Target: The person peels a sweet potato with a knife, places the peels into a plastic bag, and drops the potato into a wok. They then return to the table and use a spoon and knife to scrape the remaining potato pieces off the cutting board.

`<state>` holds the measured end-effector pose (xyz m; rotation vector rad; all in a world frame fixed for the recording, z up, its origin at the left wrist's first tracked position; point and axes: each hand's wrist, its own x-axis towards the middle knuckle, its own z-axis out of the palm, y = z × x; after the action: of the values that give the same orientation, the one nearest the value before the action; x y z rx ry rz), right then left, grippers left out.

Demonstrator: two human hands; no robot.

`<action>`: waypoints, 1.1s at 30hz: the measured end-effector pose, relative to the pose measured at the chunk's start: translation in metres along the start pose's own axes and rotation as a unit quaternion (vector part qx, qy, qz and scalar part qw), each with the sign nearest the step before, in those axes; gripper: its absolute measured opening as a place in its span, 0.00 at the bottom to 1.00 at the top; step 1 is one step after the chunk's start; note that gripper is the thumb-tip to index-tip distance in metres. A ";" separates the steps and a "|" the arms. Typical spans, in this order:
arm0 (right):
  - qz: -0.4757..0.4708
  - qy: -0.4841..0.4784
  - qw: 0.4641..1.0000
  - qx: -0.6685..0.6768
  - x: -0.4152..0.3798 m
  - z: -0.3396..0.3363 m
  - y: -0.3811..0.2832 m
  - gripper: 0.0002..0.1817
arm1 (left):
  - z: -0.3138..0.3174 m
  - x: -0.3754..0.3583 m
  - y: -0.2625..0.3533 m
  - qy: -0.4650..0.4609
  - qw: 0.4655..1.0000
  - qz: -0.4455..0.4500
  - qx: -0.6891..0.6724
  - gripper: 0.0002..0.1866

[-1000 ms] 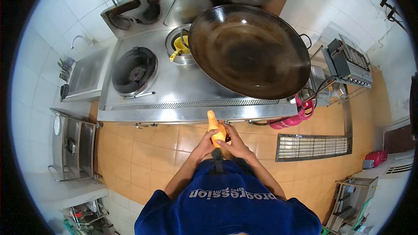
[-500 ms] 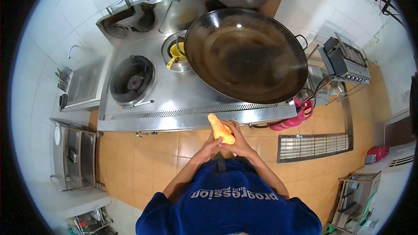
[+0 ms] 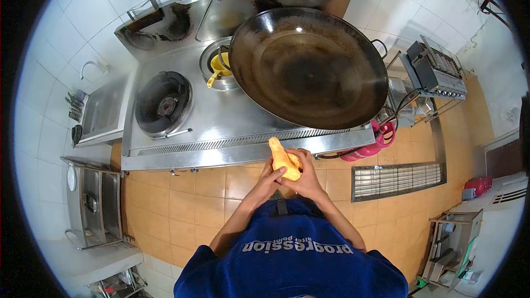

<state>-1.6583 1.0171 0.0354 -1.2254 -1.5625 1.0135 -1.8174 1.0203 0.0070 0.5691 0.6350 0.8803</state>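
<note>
In front of my waist, just off the stove's front edge, both hands hold a bunched yellow cloth (image 3: 283, 161). My left hand (image 3: 270, 181) is closed on its left and lower side, with the thumb lying on top. From the right, my right hand (image 3: 307, 177) grips the other side, its fingers curled around the bundle. A narrow end of the cloth sticks up past my fingers toward the stove. The fingers under the cloth are hidden.
Ahead is a steel stove (image 3: 215, 111) bearing a large wok (image 3: 309, 72) and a burner (image 3: 164, 104). A yellow ladle-like scoop (image 3: 219, 70) rests in a metal pot (image 3: 205, 62). A pink gas cylinder (image 3: 361, 154) stands at the right, by a floor grate (image 3: 398, 182).
The cloth and both hands have shifted slightly to the right, and the cloth's narrow end points further up. The whole view has moved a little. Both hands keep their hold.
</note>
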 end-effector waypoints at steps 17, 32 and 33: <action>0.056 -0.074 0.995 0.036 -0.009 0.001 0.015 0.41 | 0.003 -0.008 0.001 0.062 0.998 0.008 0.029 0.35; 0.052 -0.121 0.984 0.117 -0.038 -0.030 0.099 0.30 | -0.015 0.018 -0.093 0.114 0.983 0.117 0.087 0.31; 0.058 -0.124 0.984 0.113 -0.037 -0.032 0.107 0.30 | -0.018 0.025 -0.101 0.115 0.983 0.115 0.080 0.31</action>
<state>-1.5952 1.0028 -0.0629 -1.0730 -1.5244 1.4227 -1.7660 0.9928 -0.0815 0.7017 0.8673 1.1292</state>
